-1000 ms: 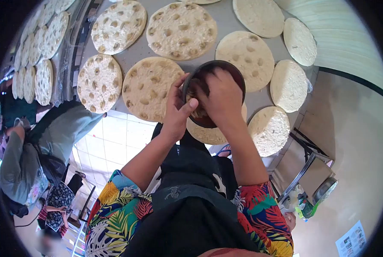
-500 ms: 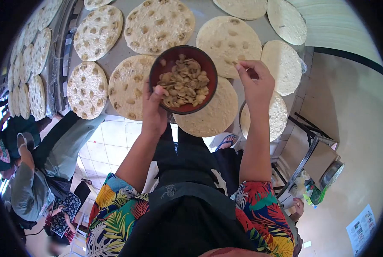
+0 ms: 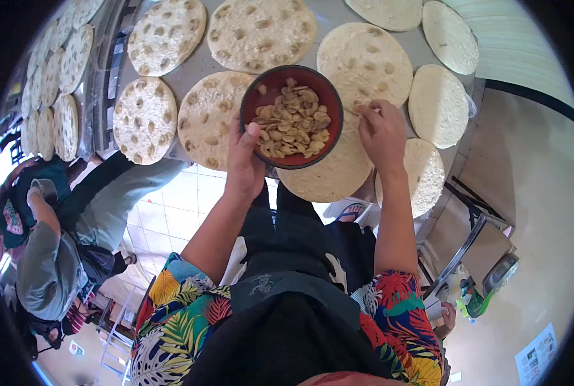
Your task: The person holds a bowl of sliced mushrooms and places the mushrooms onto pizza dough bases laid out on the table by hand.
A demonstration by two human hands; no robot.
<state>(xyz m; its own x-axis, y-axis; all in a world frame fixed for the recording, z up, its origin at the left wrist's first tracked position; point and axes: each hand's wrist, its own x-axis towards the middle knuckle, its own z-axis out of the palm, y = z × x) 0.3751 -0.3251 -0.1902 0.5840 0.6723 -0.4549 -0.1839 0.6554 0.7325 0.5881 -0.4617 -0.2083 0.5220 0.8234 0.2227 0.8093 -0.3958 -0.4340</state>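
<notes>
My left hand [image 3: 245,161] grips the side of a dark bowl [image 3: 256,90] with a red inside, its thumb over the rim. Sliced mushrooms [image 3: 295,122] fill much of the bowl. To the right of it, my right hand [image 3: 383,134] is pinched shut at the lower edge of a round pizza base [image 3: 364,55]; a small pale mushroom slice seems to be at the fingertips. A few slices lie on that base. Partly under the bowl is another base [image 3: 325,172], with no slices on its visible part.
Several bases dotted with slices, such as one pizza base [image 3: 144,121], cover the table's left side. Plain bases [image 3: 438,106] line its right edge. Another person [image 3: 49,270] is at the lower left. A small stand [image 3: 480,251] with a metal bowl is at the right.
The view has shifted, so the table and bases appear further right. My right hand stays pinched over the same base, its fingertips slightly lower on it. The bowl remains in my left hand.
</notes>
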